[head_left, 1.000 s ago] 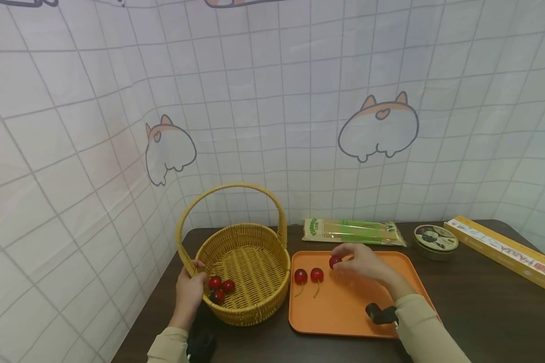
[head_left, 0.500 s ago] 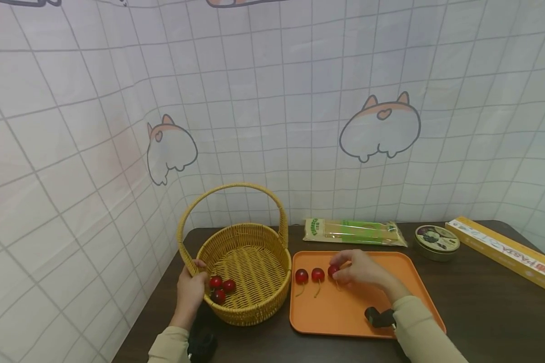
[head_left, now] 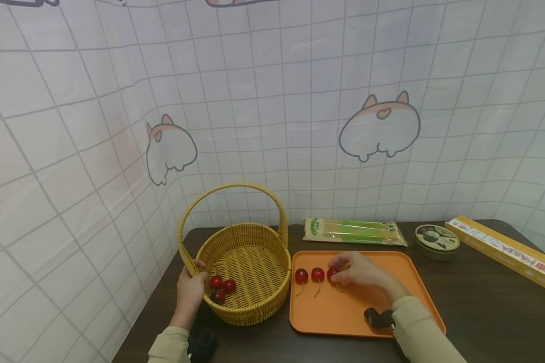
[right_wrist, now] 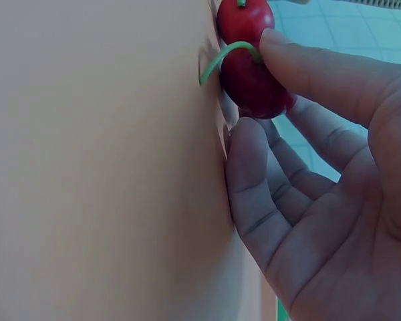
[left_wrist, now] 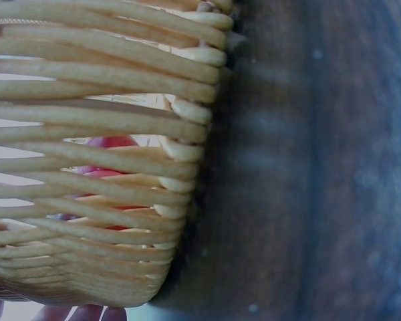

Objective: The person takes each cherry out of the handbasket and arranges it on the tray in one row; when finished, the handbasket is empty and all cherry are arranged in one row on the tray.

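My right hand [head_left: 355, 269] pinches a red cherry [head_left: 332, 274] between thumb and fingers, low on the orange tray [head_left: 345, 312]; the right wrist view shows the cherry [right_wrist: 254, 83] with its green stem touching the tray [right_wrist: 100, 167]. Two more cherries [head_left: 301, 276] [head_left: 317, 275] lie on the tray to its left. My left hand [head_left: 192, 290] grips the rim of the yellow wicker basket [head_left: 250, 312], which holds three cherries [head_left: 220, 288]. The left wrist view shows the basket's weave [left_wrist: 113, 134] with red fruit behind it.
A dark table [head_left: 490, 312] carries a green-labelled packet [head_left: 351, 231], a round tin [head_left: 436, 241] and a long yellow box [head_left: 508, 252] behind the tray. A tiled backdrop with cat drawings rises behind and to the left.
My right hand has lowered the cherry from above the tray down onto it, beside the other two cherries. The left hand and basket have stayed put.
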A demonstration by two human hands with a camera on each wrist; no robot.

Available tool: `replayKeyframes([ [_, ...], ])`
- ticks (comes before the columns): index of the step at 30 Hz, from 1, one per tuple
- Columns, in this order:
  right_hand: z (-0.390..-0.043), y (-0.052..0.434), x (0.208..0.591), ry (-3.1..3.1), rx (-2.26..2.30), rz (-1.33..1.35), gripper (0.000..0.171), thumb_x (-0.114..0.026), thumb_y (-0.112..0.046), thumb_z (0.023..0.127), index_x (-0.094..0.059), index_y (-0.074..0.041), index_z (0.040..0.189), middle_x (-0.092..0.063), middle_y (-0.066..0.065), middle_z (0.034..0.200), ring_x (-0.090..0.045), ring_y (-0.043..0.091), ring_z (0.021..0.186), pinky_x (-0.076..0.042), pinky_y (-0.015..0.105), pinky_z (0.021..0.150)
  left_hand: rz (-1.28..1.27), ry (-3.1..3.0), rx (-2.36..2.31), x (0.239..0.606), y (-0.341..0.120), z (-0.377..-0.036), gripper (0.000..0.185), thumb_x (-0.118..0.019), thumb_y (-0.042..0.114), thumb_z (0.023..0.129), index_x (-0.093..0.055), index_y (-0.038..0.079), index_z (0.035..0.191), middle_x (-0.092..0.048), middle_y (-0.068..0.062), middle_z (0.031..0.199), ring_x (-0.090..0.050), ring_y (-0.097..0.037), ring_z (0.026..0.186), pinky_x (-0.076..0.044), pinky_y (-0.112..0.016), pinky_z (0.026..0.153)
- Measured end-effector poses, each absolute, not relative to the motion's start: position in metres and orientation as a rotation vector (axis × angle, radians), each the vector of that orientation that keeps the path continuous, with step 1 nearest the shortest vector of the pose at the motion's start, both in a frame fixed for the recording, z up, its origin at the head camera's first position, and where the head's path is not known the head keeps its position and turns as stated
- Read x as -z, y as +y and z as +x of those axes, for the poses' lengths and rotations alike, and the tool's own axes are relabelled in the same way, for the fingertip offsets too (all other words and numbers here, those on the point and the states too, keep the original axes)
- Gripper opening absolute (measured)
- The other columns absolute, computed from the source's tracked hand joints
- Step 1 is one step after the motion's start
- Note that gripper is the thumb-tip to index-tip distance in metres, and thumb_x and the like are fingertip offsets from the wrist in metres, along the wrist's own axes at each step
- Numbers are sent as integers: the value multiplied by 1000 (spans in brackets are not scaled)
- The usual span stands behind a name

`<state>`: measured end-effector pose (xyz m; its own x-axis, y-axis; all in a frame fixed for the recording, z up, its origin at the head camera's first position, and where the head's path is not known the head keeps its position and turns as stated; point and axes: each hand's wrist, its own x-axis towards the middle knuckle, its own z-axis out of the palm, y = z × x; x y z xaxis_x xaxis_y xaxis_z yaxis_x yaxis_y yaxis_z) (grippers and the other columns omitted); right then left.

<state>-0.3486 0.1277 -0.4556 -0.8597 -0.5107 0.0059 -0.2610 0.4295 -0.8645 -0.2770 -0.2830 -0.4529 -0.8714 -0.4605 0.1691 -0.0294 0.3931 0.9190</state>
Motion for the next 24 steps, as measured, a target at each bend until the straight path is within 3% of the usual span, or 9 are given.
replayKeyframes([
  [10,-348,127,455,2429,1381,-668,37,-74,-14,84,-62,3,114,-61,11,102,-56,21,83,-52,34,72,426,-2259,1474,453,-283,-277,26,-50,4,83,-53,5,109,-52,-12,92,-49,-24,79,-39,-33,68],
  [24,-347,131,454,2383,1413,-684,39,-70,-10,87,-57,9,120,-60,19,110,-61,20,82,-55,34,70,425,-2255,1478,453,-282,-277,27,-49,4,82,-53,5,108,-52,-13,95,-48,-25,78,-38,-34,67],
])
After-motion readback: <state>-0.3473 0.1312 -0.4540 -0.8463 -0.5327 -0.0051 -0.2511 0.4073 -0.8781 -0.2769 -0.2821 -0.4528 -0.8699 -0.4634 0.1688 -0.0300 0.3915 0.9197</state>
